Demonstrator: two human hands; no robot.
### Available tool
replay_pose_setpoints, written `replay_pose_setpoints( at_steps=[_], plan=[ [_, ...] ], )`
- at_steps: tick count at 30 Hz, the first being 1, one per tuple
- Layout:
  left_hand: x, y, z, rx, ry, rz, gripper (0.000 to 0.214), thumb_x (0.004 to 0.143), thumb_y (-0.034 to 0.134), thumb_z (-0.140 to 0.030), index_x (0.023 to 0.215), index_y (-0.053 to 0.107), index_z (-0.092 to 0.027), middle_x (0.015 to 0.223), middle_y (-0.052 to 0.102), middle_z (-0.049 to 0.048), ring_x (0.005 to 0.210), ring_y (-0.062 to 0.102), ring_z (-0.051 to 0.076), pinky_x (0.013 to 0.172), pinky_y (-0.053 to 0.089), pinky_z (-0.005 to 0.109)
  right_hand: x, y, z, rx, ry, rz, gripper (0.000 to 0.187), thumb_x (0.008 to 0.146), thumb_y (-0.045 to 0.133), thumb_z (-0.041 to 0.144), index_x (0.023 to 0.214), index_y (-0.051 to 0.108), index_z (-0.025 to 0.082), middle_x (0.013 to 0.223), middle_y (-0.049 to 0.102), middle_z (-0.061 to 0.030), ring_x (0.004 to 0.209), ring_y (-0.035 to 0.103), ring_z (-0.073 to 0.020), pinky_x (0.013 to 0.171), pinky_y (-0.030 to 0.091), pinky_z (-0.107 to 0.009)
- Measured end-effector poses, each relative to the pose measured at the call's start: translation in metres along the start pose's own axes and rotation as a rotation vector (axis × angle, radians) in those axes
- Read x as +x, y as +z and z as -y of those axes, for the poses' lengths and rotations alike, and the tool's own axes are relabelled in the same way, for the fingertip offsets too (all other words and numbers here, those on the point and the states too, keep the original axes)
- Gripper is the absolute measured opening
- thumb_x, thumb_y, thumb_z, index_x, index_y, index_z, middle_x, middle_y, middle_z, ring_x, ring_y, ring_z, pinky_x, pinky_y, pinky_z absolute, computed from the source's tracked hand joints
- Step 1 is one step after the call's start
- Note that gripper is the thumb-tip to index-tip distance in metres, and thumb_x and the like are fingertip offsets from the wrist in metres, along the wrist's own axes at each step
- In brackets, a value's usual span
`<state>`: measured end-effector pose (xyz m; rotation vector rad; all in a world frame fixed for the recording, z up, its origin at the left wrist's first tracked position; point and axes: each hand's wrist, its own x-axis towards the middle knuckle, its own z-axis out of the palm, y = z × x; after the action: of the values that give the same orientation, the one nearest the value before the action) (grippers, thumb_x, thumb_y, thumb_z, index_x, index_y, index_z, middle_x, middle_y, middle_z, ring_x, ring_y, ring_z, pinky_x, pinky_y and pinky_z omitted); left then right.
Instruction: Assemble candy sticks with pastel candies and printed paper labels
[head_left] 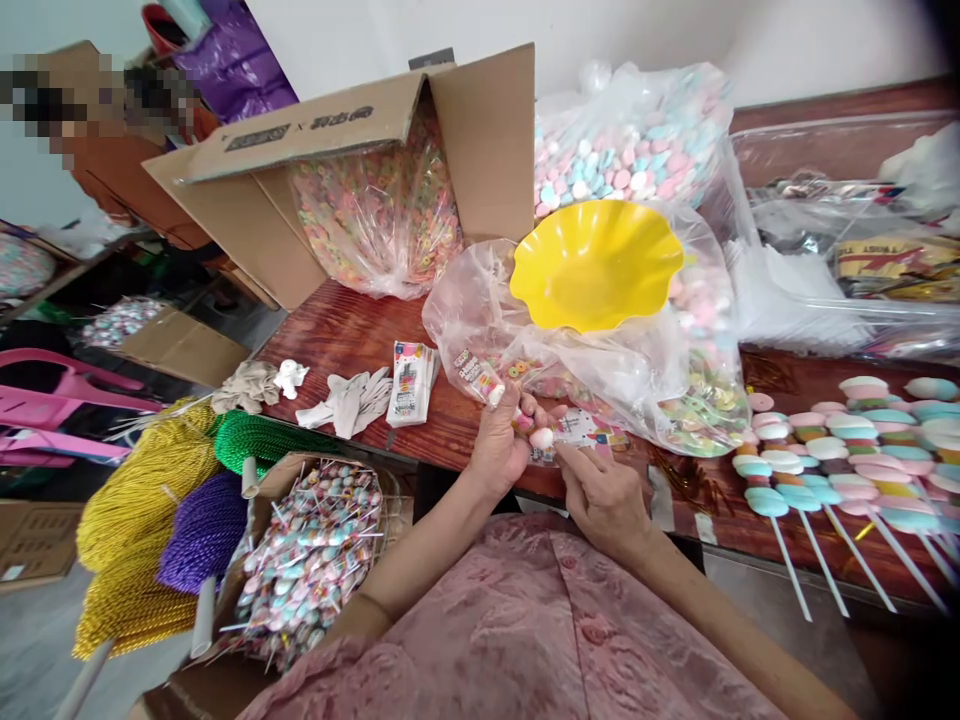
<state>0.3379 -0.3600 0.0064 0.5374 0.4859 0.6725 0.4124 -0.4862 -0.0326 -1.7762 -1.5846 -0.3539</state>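
Note:
My left hand (501,450) is closed around a marshmallow candy skewer (541,438), whose pink and white pieces show between the fingers. A printed clear wrapper (477,376) sticks out beyond that hand on the far side. My right hand (606,492) is just to the right, fingers drawn together with the tips close to the skewer's near end; what they pinch is hidden. Beside the right fingertips a printed clear bag (589,430) lies on the table. Behind both hands, a yellow wavy-edged bowl (596,265) rests on open plastic bags of candy.
Finished-looking skewers (847,450) lie in rows at right. Left on the table are a stack of printed wrappers (411,385) and gloves (346,400). A cardboard box (491,150) holds bagged ring candy (379,215). Below left stand a box of wrapped skewers (311,560) and yellow cord (142,490).

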Motion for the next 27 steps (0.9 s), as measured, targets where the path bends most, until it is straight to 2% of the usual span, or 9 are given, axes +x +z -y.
replay_pose_setpoints(
  at_steps=[4,7,10,12,14,16,18,21,27],
  plan=[
    [-0.002,-0.002,0.013,-0.023,-0.024,0.058,0.046,0.074,0.076,-0.055,0.07,0.051,-0.018,0.058,0.05,-0.0069,0.055,0.055,0.008,0.09,0.054,0.038,0.007,0.007,0.012,0.309,0.155,-0.041,0.023,0.093,0.047,0.012,0.103,0.067,0.017,0.088,0.075,-0.0064,0.07,0.069,-0.0155,0.064,0.052,-0.026],
    [-0.004,-0.007,0.014,-0.04,-0.056,0.079,0.044,0.073,0.076,-0.056,0.078,0.053,-0.019,0.066,0.058,-0.0041,0.067,0.063,0.014,0.087,0.054,0.038,0.013,0.007,0.012,0.47,0.308,-0.067,0.018,0.092,0.051,0.015,0.093,0.068,0.02,0.078,0.073,-0.0011,0.061,0.065,-0.0136,0.059,0.051,-0.025],
    [-0.002,-0.01,0.001,-0.031,-0.076,0.088,0.037,0.076,0.075,-0.05,0.087,0.057,-0.019,0.083,0.068,0.0016,0.082,0.068,0.019,0.084,0.053,0.037,0.012,0.006,0.007,0.443,0.332,-0.097,0.016,0.091,0.052,0.017,0.09,0.068,0.02,0.076,0.072,-0.0014,0.061,0.064,-0.0146,0.06,0.051,-0.026],
    [0.0,-0.009,-0.008,-0.025,-0.037,0.055,0.029,0.079,0.073,-0.041,0.089,0.059,-0.019,0.085,0.069,0.0012,0.08,0.068,0.017,0.084,0.053,0.036,0.009,0.006,0.006,0.396,0.292,-0.1,0.016,0.09,0.051,0.016,0.09,0.067,0.021,0.08,0.073,-0.0034,0.067,0.066,-0.0161,0.064,0.051,-0.028],
    [0.002,-0.005,-0.013,0.002,0.002,0.02,0.022,0.082,0.071,-0.033,0.079,0.055,-0.018,0.068,0.061,-0.0038,0.065,0.063,0.012,0.082,0.053,0.034,0.009,0.008,0.008,0.389,0.267,-0.076,0.017,0.09,0.049,0.016,0.089,0.065,0.021,0.079,0.072,-0.0033,0.067,0.064,-0.0158,0.064,0.049,-0.028],
    [0.002,-0.002,-0.009,0.035,-0.003,0.016,0.031,0.084,0.069,-0.029,0.066,0.046,-0.018,0.055,0.047,-0.0077,0.051,0.052,0.008,0.075,0.052,0.029,0.013,0.01,0.012,0.434,0.295,-0.029,0.017,0.091,0.047,0.015,0.086,0.062,0.02,0.073,0.067,-0.0014,0.063,0.059,-0.0138,0.062,0.046,-0.026],
    [0.002,0.0,-0.001,0.018,-0.014,0.034,0.039,0.085,0.069,-0.028,0.062,0.039,-0.018,0.052,0.039,-0.0085,0.046,0.044,0.005,0.064,0.048,0.023,0.02,0.012,0.017,0.507,0.371,-0.009,0.014,0.091,0.047,0.017,0.084,0.059,0.02,0.072,0.062,-0.0001,0.061,0.055,-0.0125,0.06,0.044,-0.025],
    [0.003,0.0,0.007,-0.062,-0.015,0.028,0.041,0.084,0.071,-0.03,0.062,0.038,-0.018,0.055,0.039,-0.0076,0.048,0.042,0.005,0.054,0.04,0.019,0.03,0.012,0.018,0.607,0.461,-0.021,0.009,0.09,0.05,0.021,0.082,0.054,0.02,0.073,0.058,0.0006,0.064,0.052,-0.0124,0.061,0.043,-0.024],
    [0.004,-0.005,-0.003,-0.085,-0.039,-0.029,0.044,0.09,0.064,-0.036,0.062,0.035,-0.018,0.055,0.037,-0.0084,0.049,0.04,0.005,0.071,0.051,0.026,0.019,0.004,0.006,0.523,0.404,0.141,0.018,0.092,0.05,0.023,0.075,0.058,0.02,0.06,0.055,0.0031,0.053,0.047,-0.0113,0.054,0.037,-0.024]
  ],
)
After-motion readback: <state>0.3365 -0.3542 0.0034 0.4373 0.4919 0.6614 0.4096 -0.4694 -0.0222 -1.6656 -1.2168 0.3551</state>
